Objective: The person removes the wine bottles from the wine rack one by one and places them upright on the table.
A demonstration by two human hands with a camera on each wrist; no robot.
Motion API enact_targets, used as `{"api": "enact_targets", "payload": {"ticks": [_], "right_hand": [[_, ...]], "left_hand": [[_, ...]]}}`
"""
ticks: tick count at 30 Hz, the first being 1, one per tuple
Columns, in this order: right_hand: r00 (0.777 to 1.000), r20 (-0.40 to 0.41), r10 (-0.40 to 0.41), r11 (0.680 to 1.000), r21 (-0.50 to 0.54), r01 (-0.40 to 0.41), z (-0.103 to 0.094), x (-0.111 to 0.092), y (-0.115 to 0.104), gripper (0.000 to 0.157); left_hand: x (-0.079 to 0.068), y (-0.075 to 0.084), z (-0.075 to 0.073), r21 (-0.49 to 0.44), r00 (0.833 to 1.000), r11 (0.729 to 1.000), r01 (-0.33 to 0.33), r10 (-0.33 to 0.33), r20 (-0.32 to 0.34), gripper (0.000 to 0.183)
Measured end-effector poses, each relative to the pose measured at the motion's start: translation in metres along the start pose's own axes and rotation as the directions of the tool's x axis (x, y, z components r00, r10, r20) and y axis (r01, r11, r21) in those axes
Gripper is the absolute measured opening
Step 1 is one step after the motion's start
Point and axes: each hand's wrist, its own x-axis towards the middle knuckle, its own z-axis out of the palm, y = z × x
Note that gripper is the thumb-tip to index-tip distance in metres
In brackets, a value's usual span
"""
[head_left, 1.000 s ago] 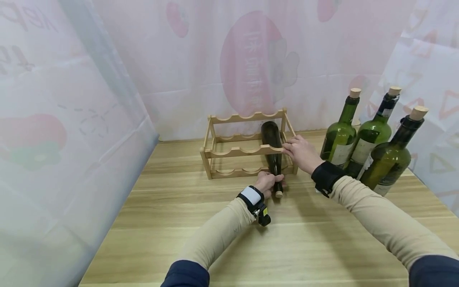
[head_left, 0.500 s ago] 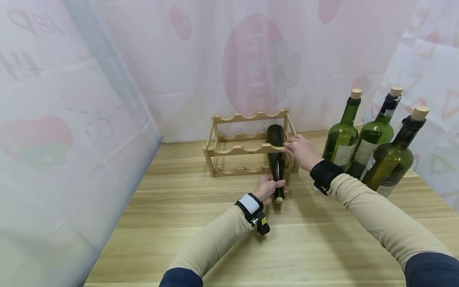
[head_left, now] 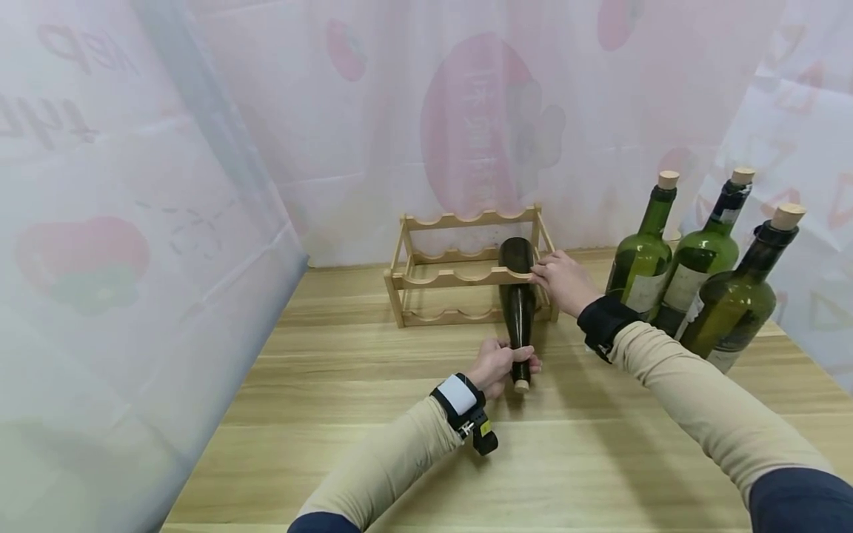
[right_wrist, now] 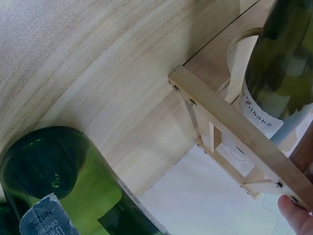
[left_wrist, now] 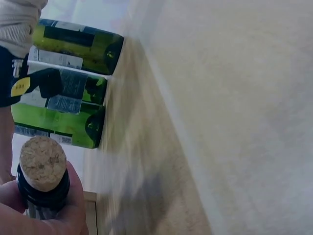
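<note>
A dark, corked wine bottle (head_left: 518,311) lies in the right-hand lower slot of the wooden wine rack (head_left: 453,279), its neck jutting out over the table toward me. My left hand (head_left: 496,365) grips that neck just behind the cork (left_wrist: 43,164), thumb on top. My right hand (head_left: 565,280) holds the rack's front upper rail at its right end; a fingertip shows on the frame in the right wrist view. Part of the bottle's label (right_wrist: 261,113) shows through the rack's side there. The upper rail hides the middle of the bottle in the head view.
Several scalloped slots run along the rack's rails. Three green corked wine bottles (head_left: 641,252) stand upright at the right, close beside my right wrist. A printed white curtain (head_left: 373,148) hangs behind and along both sides of the wooden table (head_left: 333,414).
My left hand has drawn the wine bottle toward me, so more of its neck sticks out of the rack. The right hand stays on the rail. The head view has shifted slightly.
</note>
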Motion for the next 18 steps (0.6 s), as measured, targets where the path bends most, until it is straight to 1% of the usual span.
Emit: {"api": "enact_targets", "payload": {"ticks": [6, 11, 15, 18], "right_hand": [[1.0, -0.006, -0.003, 1.0, 0.006, 0.003, 0.002, 0.0, 0.001, 0.031], [1.0, -0.015, -0.007, 1.0, 0.027, 0.008, 0.002, 0.001, 0.002, 0.03], [0.999, -0.033, -0.021, 0.999, 0.029, 0.022, 0.002, 0.001, 0.002, 0.028], [0.999, -0.041, -0.028, 0.999, 0.029, 0.029, 0.002, 0.001, 0.001, 0.027]], "left_hand": [[-0.01, -0.002, -0.001, -0.002, 1.0, 1.0, 0.0, 0.0, 0.005, 0.016], [-0.016, -0.003, -0.004, 0.032, 1.0, 0.999, 0.022, -0.022, 0.01, 0.011], [-0.021, -0.004, -0.005, 0.04, 1.0, 0.999, 0.015, -0.016, 0.022, 0.006], [-0.024, -0.005, -0.005, 0.026, 1.0, 1.0, 0.008, -0.008, 0.026, 0.006]]}}
